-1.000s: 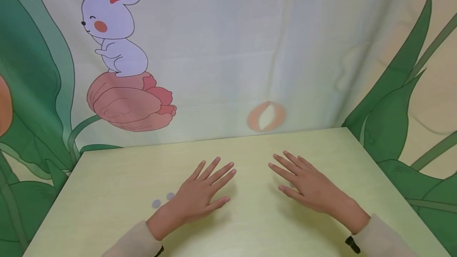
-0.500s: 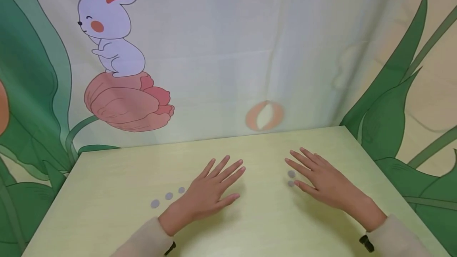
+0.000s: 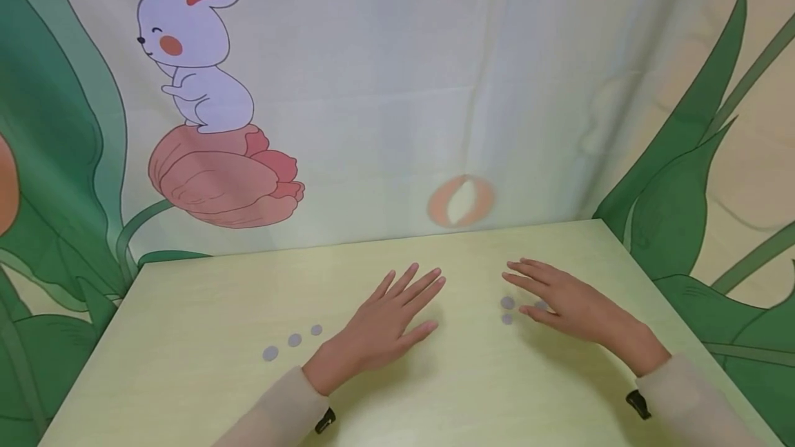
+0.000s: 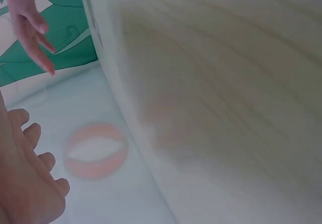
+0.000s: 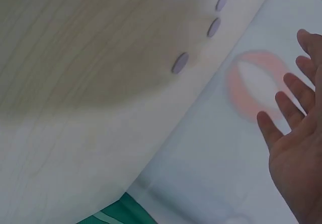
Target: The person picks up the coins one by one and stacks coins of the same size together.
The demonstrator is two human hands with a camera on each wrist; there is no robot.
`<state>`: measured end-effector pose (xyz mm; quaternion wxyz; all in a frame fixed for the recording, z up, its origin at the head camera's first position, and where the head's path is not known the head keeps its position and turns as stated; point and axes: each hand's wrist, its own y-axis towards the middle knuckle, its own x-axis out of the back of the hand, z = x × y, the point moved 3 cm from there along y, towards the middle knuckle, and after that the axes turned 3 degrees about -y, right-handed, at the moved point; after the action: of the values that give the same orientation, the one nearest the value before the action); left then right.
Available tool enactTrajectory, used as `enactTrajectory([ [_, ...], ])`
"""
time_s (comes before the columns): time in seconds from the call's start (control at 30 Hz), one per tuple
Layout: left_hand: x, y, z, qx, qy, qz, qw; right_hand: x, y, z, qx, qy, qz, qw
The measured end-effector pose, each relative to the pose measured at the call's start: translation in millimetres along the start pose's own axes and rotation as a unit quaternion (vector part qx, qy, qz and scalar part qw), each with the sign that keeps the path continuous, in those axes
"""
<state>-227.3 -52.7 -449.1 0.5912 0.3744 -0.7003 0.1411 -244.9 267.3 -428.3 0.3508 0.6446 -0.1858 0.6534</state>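
Observation:
My left hand (image 3: 388, 326) is held above the middle of the table with its fingers straight and spread, holding nothing. To its left lie three small flat grey discs, like coins, in a slanting row: a near disc (image 3: 270, 353), a middle disc (image 3: 295, 340) and a far disc (image 3: 317, 330). My right hand (image 3: 574, 305) hovers palm down over the right side, fingers loosely extended and nothing in them. Around its thumb and fingertips are three more discs: an upper disc (image 3: 507, 303), a lower disc (image 3: 506, 319) and a partly covered disc (image 3: 541, 305).
The pale yellow table (image 3: 205, 309) ends at the back against a printed curtain (image 3: 373, 123) with a rabbit and flowers. Green leaf prints flank it on both sides. A small black clip (image 3: 638, 404) sits at the right cuff.
My left hand has moved right, uncovering the far disc of the left row. My right hand has also shifted right, and its group of three discs has come into view.

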Motion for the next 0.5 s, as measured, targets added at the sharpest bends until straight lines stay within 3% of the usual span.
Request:
enactTrajectory([
  [0.13, -1.6, 9.2, -0.9, 0.007, -0.035, 0.001, 0.9994, -5, 2.2, -10, 0.01, 0.024, 0.002, 0.9997],
  [0.3, -5.0, 21.6, -2.1, 0.015, -0.093, 0.004, 0.9956, -13, 3.8, -21, -0.017, 0.056, 0.022, 0.9981],
  [0.5, -13.9, 41.1, -4.5, 0.031, -0.196, 0.023, 0.9799, -23, 4.8, -32, -0.088, 0.113, 0.05, 0.9884],
])
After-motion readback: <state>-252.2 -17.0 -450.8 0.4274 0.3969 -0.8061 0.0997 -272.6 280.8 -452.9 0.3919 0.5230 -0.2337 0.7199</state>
